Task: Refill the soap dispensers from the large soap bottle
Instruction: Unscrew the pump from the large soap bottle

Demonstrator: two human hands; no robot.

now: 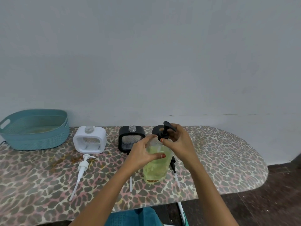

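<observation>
The large clear soap bottle (156, 167), holding green-yellow liquid, stands upright on the leopard-print board (219, 157). My left hand (143, 154) grips its upper body. My right hand (177, 141) pinches the collar of its black pump head (165, 130). Behind stand a white square dispenser (89, 140) and a black one (131, 138), both with bare open necks. A second black dispenser (157, 128) is mostly hidden behind the pump. A white pump with its tube (81, 170) lies loose on the board; parts of two more pumps (173, 167) lie by the bottle, half hidden.
A teal woven basket (35, 130) sits at the board's far left against the grey wall. Brownish stains (65, 160) mark the cover in front of the white dispenser. The board's rounded end is at the right, with dark floor (268, 201) beyond.
</observation>
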